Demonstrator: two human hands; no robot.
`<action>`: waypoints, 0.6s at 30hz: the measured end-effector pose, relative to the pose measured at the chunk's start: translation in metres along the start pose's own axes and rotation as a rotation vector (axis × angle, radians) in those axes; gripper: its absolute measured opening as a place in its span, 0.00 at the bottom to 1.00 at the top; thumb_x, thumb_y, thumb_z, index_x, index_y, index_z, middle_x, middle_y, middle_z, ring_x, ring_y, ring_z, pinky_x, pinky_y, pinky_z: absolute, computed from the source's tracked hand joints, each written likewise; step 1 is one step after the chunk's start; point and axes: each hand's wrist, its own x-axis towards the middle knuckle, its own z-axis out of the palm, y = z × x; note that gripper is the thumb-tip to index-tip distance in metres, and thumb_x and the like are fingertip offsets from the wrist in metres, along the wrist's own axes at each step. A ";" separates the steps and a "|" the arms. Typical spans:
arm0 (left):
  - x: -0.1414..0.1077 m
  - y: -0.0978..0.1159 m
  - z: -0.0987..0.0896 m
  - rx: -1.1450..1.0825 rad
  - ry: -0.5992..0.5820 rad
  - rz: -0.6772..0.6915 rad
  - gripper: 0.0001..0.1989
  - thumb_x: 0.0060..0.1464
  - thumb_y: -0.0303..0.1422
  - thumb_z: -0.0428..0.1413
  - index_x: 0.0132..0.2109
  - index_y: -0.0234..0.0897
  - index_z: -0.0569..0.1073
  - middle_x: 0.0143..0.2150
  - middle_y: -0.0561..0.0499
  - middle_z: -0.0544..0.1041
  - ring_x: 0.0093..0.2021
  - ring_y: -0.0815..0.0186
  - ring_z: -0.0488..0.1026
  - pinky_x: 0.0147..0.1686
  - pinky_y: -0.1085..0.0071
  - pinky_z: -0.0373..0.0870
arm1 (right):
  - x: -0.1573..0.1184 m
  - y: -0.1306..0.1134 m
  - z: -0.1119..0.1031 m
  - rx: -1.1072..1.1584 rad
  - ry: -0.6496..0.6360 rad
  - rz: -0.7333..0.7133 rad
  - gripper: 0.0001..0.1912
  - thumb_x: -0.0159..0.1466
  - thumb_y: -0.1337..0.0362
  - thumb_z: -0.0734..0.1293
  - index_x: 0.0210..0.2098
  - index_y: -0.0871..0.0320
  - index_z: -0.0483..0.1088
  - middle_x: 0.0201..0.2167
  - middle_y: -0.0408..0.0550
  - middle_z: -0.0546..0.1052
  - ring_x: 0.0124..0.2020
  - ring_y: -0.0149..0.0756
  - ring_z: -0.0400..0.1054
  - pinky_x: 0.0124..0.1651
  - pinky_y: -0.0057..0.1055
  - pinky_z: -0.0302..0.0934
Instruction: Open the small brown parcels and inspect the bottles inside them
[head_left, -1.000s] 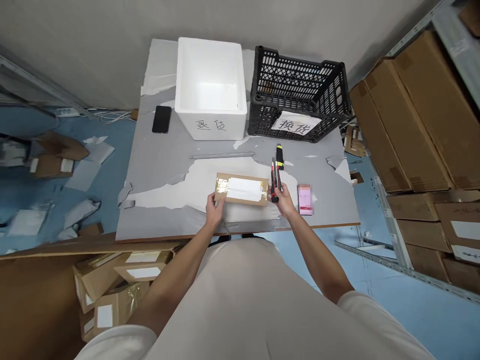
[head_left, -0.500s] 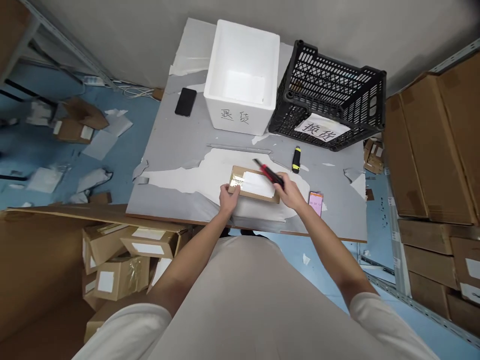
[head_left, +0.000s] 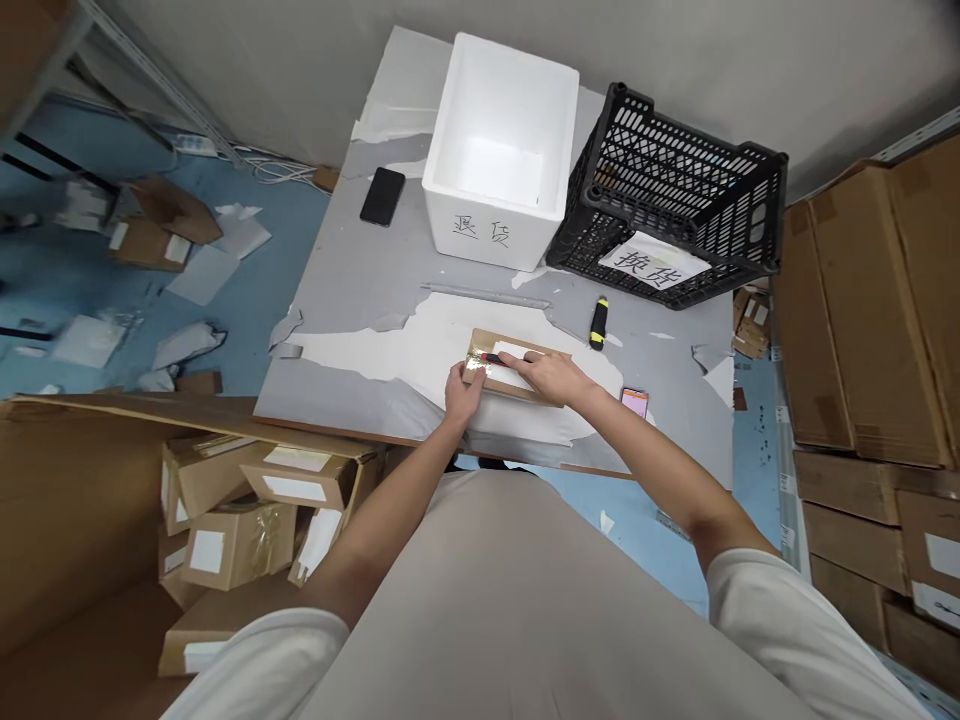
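Note:
A small cardboard box with a white label and clear tape lies on the table in front of me. My left hand grips its left end, thumb on top. In my right hand is a red and black utility knife, fingers wrapped round its handle. The knife reaches over the taped left part of the box; its blade tip is too small to make out. A yellow and black tool, perhaps another cutter, lies beyond my right hand. Near my right forearm is a phone with a lit screen.
A white foam box and a black plastic crate stand at the table's back. A dark phone lies left of them. Below left, a large carton holds several small boxes. Stacked cartons line the right side.
My right hand has moved left over the box, bringing the knife from above its right half to the taped left end. My left hand keeps its hold. The view has shifted slightly.

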 end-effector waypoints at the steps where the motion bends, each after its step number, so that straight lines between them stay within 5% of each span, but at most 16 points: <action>1: 0.000 -0.001 0.000 0.005 0.003 0.005 0.24 0.54 0.44 0.56 0.54 0.37 0.68 0.52 0.43 0.74 0.52 0.58 0.71 0.53 0.63 0.65 | 0.000 0.000 0.000 -0.003 0.003 0.000 0.37 0.65 0.73 0.51 0.69 0.44 0.35 0.48 0.56 0.72 0.38 0.45 0.73 0.36 0.34 0.59; 18: -0.005 -0.003 -0.006 0.051 -0.041 0.050 0.25 0.56 0.45 0.53 0.56 0.38 0.69 0.50 0.44 0.76 0.54 0.55 0.71 0.55 0.59 0.65 | -0.003 0.004 -0.005 -0.024 -0.052 -0.015 0.37 0.65 0.75 0.53 0.69 0.44 0.39 0.47 0.57 0.73 0.42 0.45 0.73 0.39 0.34 0.61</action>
